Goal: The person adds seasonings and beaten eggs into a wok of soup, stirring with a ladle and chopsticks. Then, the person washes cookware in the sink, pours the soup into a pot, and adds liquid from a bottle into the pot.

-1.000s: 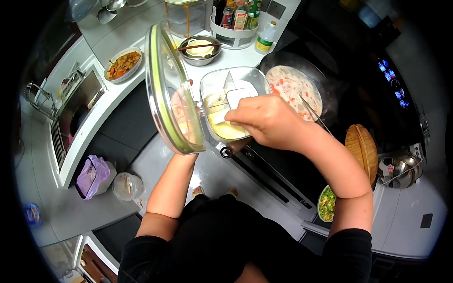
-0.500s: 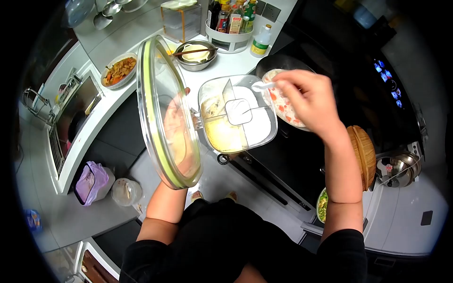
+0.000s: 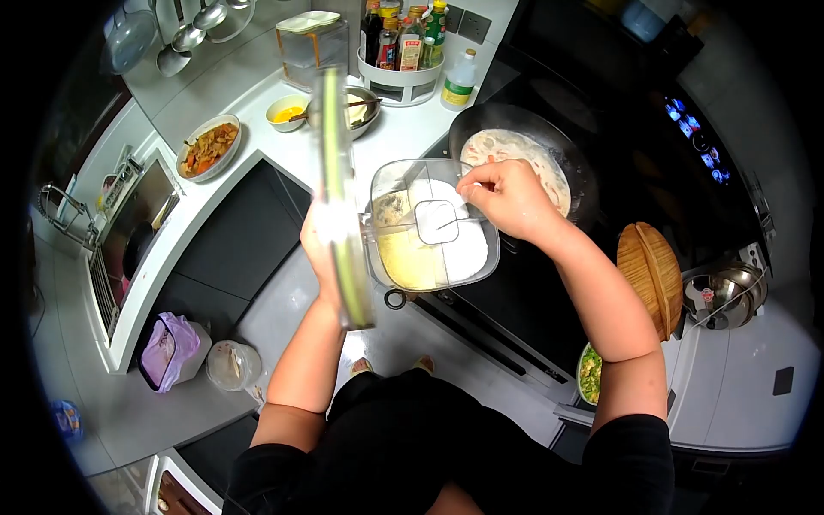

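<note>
My left hand [image 3: 319, 253] holds up a clear seasoning box [image 3: 493, 249] at its hinge side; the lid partly hides the fingers. The box's clear lid [image 3: 339, 197], edged in green, stands upright, nearly edge-on to me. Inside are divided compartments with white powder [image 3: 468, 253], yellowish granules [image 3: 410, 257] and a greyish-brown seasoning [image 3: 392, 206]. My right hand [image 3: 512, 199] is closed in a pinch at the box's upper right compartment, on a small spoon that is now mostly hidden by the fingers. Just behind that hand is a wok [image 3: 584, 167] holding whitish soup with reddish pieces [image 3: 506, 144].
On the counter stand a dish of cooked food [image 3: 210, 150], a bowl of yellow liquid [image 3: 287, 112], a metal bowl [image 3: 369, 113] with chopsticks, and a bottle rack [image 3: 402, 79]. A wooden lid [image 3: 648, 279] and a bowl of chopped greens [image 3: 590, 375] are at right.
My right hand has moved left and down from beside the wok to the box, bringing the spoon into it. The lid has swung to nearly edge-on, and the view has shifted slightly.
</note>
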